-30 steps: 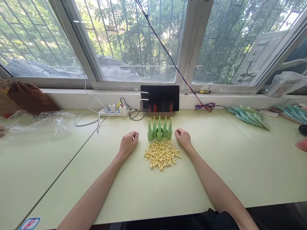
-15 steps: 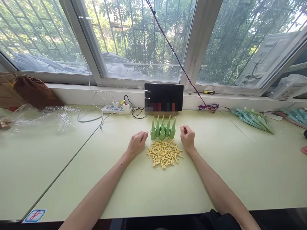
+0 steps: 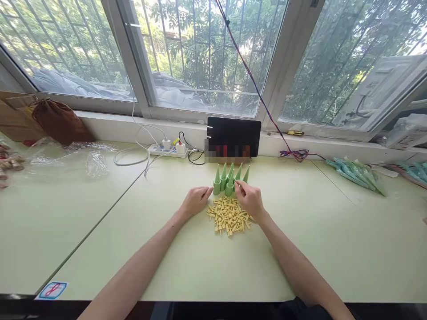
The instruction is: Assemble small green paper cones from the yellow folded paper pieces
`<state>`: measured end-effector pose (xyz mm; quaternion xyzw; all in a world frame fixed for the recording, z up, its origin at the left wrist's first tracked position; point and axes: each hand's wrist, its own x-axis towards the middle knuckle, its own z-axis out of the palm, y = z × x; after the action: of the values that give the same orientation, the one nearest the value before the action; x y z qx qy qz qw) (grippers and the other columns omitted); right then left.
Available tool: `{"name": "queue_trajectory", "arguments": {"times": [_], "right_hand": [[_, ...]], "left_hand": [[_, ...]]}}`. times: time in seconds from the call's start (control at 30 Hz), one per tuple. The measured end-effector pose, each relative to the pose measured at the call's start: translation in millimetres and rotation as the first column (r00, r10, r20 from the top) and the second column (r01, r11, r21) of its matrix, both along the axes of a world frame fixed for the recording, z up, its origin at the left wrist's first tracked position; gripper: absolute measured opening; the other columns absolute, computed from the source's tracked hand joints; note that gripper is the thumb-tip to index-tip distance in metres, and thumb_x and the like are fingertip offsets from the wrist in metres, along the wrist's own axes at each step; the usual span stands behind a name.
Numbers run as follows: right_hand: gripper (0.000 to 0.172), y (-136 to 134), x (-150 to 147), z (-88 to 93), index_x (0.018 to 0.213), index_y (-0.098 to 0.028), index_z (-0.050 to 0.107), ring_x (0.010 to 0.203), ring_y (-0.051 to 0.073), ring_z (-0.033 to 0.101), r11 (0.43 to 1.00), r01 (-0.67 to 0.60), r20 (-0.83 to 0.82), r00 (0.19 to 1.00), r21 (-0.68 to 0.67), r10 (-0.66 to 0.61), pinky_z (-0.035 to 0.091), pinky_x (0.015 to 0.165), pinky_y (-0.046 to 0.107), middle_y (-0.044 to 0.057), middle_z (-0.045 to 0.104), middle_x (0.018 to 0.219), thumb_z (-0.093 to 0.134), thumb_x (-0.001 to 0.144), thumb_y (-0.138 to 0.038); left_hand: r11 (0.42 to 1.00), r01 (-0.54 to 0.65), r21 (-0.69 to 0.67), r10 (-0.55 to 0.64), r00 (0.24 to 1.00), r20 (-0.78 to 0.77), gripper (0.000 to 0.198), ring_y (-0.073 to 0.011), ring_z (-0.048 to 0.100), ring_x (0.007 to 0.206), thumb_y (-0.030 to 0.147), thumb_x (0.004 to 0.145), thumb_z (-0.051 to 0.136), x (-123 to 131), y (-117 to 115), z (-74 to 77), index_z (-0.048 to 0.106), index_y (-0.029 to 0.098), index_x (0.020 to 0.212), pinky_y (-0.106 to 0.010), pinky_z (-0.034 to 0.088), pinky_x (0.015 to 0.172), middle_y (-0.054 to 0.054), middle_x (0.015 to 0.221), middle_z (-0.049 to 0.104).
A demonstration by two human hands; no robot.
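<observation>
I see left hand [image 3: 197, 200] and right hand [image 3: 251, 199] curled by green cones [image 3: 229, 189], yellow pegs [image 3: 228, 218] nearer. Grip, I can't tell.

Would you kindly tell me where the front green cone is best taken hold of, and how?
Probably by its tapering upper part, from above and slightly in front: the front green cone stands upright, tip up, with other green cones close behind and yellow pieces lying just before its base.

Wide, daylit, grey-framed windows [image 3: 200, 62] rise above a white sill [image 3: 115, 126] and a pale green table [image 3: 333, 249].
</observation>
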<state>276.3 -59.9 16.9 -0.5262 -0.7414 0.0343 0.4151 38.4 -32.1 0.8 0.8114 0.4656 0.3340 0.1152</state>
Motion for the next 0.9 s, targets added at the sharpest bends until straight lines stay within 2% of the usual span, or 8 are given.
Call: {"name": "queue_trajectory", "arguments": {"times": [0.1,0.27,0.53,0.9], "right_hand": [[0.046,1,-6,0.9,0.122,-0.016,0.069,0.052,0.017,0.059,0.999,-0.025,-0.019,1.0,-0.037,0.025,0.042,0.057,0.026,0.002,0.066,0.063,0.038,0.106,-0.046],[0.043,0,-18,0.6,0.129,-0.017,0.064,0.054,0.018,0.062,0.995,-0.049,-0.103,0.994,-0.088,0.04,0.044,0.058,0.027,0.0,0.068,0.064,0.042,0.105,-0.045],[0.041,4,-23,-3.2,0.127,-0.014,0.065,0.05,0.018,0.057,0.992,-0.027,-0.208,0.978,-0.124,0.0,0.046,0.058,0.029,-0.003,0.06,0.055,0.048,0.102,-0.043],[0.043,14,-25,-10.7,0.117,-0.011,0.067,0.045,0.014,0.043,0.991,-0.098,-0.348,0.936,-0.091,0.06,0.037,0.05,0.027,-0.006,0.049,0.052,0.051,0.101,-0.047]], "left_hand": [[1.0,0.005,0.009,-0.005,1.0,-0.015,0.052,-0.015,0.05,0.051,0.041,0.103,0.038,0,0,0.1,0.047,0.022,0.055,-0.029,0.037,0.058,-0.001,0.054,0.058],[1.0,0.015,0.017,-0.014,0.999,-0.036,0.052,-0.0146,0.046,0.05,0.04,0.103,0.039,-1,1,0.0,0.042,0.022,0.054,-0.029,0.033,0.057,0.001,0.052,0.052],[0.999,0.024,0.03,-0.023,0.999,-0.035,0.052,-0.0141,0.041,0.049,0.039,0.103,0.039,-2,1,1.5,0.041,0.022,0.053,-0.03,0.031,0.056,0.001,0.051,0.049],[0.997,0.053,0.053,-0.053,0.999,0.0,0.05,-0.0122,0.034,0.049,0.036,0.102,0.042,-3,5,-4.2,0.032,0.022,0.056,-0.029,0.028,0.055,0.004,0.05,0.041]]}}
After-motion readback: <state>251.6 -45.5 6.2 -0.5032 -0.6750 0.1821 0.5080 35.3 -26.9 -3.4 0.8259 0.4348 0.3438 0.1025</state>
